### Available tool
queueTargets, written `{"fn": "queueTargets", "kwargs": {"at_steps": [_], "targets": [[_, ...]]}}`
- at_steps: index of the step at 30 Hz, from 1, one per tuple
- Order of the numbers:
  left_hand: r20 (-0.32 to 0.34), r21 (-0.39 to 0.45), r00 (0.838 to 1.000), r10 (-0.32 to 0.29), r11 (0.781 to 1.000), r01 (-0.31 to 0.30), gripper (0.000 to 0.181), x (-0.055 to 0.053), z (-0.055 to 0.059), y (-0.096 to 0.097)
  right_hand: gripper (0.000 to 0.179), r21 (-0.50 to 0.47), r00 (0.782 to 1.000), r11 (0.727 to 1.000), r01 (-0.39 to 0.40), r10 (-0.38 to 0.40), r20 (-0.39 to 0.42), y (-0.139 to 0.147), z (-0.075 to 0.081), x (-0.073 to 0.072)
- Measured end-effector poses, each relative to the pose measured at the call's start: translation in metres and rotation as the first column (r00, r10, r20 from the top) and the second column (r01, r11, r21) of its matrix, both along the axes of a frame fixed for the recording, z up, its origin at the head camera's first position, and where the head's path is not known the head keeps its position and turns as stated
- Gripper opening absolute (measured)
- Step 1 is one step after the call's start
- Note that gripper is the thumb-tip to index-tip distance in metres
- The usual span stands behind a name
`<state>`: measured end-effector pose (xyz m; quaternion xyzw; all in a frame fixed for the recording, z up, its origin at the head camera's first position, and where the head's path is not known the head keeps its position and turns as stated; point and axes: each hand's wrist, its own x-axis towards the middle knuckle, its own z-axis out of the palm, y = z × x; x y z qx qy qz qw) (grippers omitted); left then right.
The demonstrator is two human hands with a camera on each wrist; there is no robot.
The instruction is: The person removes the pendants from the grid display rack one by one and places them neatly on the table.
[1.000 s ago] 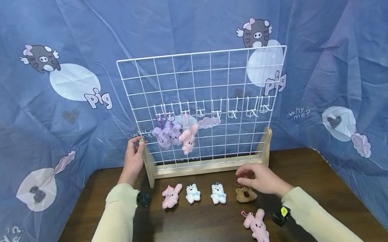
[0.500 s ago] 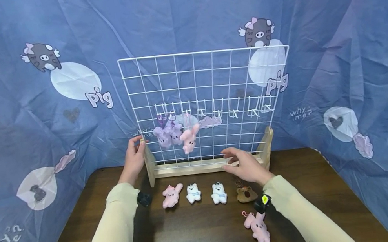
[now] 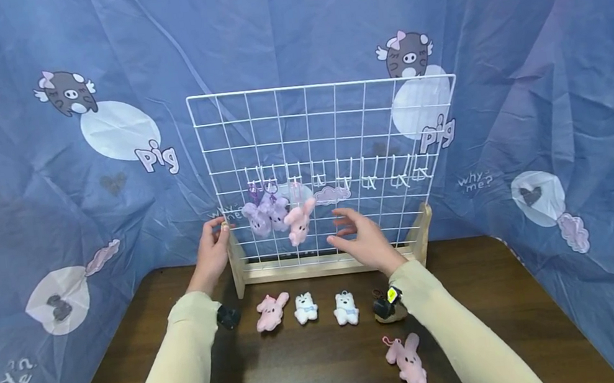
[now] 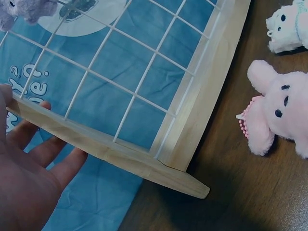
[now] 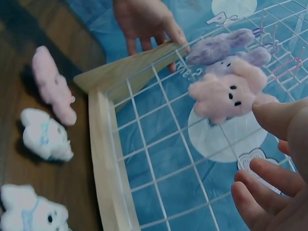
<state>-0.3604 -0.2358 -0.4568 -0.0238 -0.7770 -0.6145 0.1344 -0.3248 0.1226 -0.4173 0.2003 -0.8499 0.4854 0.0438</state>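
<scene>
A white wire grid rack (image 3: 318, 84) stands in a wooden base on the table. My left hand (image 3: 212, 254) grips its left wooden upright (image 4: 120, 155), thumb on one side and fingers behind. Two purple plush keychains (image 3: 257, 220) and a pink bunny plush keychain (image 3: 298, 225) hang from hooks at the grid's left. My right hand (image 3: 365, 238) is in front of the grid with nothing in it, fingers spread and slightly bent. In the right wrist view its thumb overlaps the edge of the hanging pink bunny (image 5: 226, 94).
Along the table lie a pink bunny (image 3: 271, 312), two white bear plushes (image 3: 345, 308) and a brown plush (image 3: 391, 313), partly hidden by the right wrist camera. Another pink bunny (image 3: 409, 362) lies nearer. Bare hooks (image 3: 369, 182) line the grid's right part. A blue cloth (image 3: 312, 22) hangs behind.
My right hand has risen from above the brown plush and moved left, to in front of the grid near the hanging pink bunny. The left hand stays on the upright.
</scene>
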Motion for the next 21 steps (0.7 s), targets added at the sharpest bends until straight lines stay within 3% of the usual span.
{"fn": "queueTargets", "kwargs": {"at_steps": [11,21], "targets": [[-0.003,0.019,1.000,-0.016,1.000,0.016,0.043,0.003,0.003,0.001,0.071,-0.173,0.998,0.984,-0.034,0.041,0.042,-0.022,0.014,-0.012],[-0.006,0.027,1.000,0.006,1.000,-0.006,0.039,-0.001,0.000,0.001,0.068,-0.241,0.993,0.970,-0.038,0.064,0.100,-0.034,0.021,-0.016]]}}
